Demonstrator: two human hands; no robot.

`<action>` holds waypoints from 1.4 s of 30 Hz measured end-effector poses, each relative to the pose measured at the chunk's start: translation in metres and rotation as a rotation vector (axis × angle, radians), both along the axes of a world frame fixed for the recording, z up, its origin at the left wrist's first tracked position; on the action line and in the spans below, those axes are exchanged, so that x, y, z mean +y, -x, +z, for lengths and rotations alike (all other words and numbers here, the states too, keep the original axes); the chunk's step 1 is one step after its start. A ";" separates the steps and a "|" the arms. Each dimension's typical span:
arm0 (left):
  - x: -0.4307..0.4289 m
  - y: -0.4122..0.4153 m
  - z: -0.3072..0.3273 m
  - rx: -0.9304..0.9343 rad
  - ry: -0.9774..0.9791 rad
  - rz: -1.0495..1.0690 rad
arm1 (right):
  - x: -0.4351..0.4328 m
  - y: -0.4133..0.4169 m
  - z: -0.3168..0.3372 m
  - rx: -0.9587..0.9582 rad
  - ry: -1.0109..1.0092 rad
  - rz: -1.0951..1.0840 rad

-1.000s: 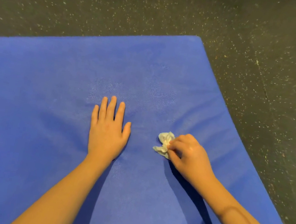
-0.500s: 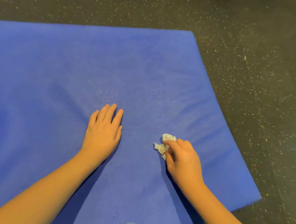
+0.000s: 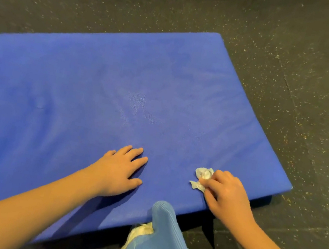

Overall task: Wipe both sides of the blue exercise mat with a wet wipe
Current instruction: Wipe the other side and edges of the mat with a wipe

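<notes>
The blue exercise mat (image 3: pixel 104 93) lies flat on the floor and fills most of the view. My left hand (image 3: pixel 118 170) rests flat on it with straight fingers, near its front edge. A crumpled white wet wipe (image 3: pixel 201 178) lies on the mat to the right of that hand. My right hand (image 3: pixel 226 195) pinches the wipe with curled fingers and presses it against the mat, close to the front right corner.
Dark speckled rubber floor (image 3: pixel 297 70) surrounds the mat at the back, right and front. My knee in light blue ribbed fabric (image 3: pixel 161 244) and a white shoe (image 3: pixel 137 233) sit at the mat's front edge, between my arms.
Both hands have slid back toward the mat's front edge, the right one dragging the wipe. The view has pulled back, showing the front edge, right corner and my knee.
</notes>
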State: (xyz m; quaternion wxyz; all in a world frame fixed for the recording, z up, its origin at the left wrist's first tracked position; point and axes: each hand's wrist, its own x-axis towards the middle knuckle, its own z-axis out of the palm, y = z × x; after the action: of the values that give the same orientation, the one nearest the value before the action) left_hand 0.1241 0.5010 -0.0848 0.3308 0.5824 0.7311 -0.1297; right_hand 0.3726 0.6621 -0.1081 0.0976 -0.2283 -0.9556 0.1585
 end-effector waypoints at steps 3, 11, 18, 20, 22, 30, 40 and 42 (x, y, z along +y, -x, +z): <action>-0.018 -0.004 0.022 -0.070 0.169 -0.027 | -0.015 -0.002 -0.004 0.054 -0.003 -0.108; -0.054 -0.053 0.027 0.231 0.247 -0.092 | -0.015 -0.026 0.009 -0.312 -0.104 0.179; -0.054 -0.037 0.066 0.252 0.187 -0.134 | -0.007 -0.005 0.042 -0.128 -0.121 0.166; -0.054 -0.025 0.090 0.255 0.171 -0.145 | -0.002 0.002 0.065 -0.073 -0.096 0.182; -0.055 -0.017 0.118 0.268 0.164 -0.156 | 0.000 0.010 0.087 -0.047 -0.085 0.206; -0.104 0.003 0.167 0.314 0.248 -0.108 | -0.042 0.039 0.122 -0.145 0.048 0.381; -0.183 0.025 0.115 0.256 0.168 0.072 | -0.091 0.081 0.108 -0.233 0.154 0.480; -0.188 0.026 0.106 0.242 0.143 0.090 | -0.092 0.083 0.103 -0.264 0.156 0.485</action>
State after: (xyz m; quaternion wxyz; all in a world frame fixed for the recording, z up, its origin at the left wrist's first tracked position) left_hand 0.0981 0.3126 0.0214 0.2865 0.5040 0.7799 -0.2358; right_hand 0.2899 0.5702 -0.0047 -0.0863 -0.0183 -0.9717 0.2190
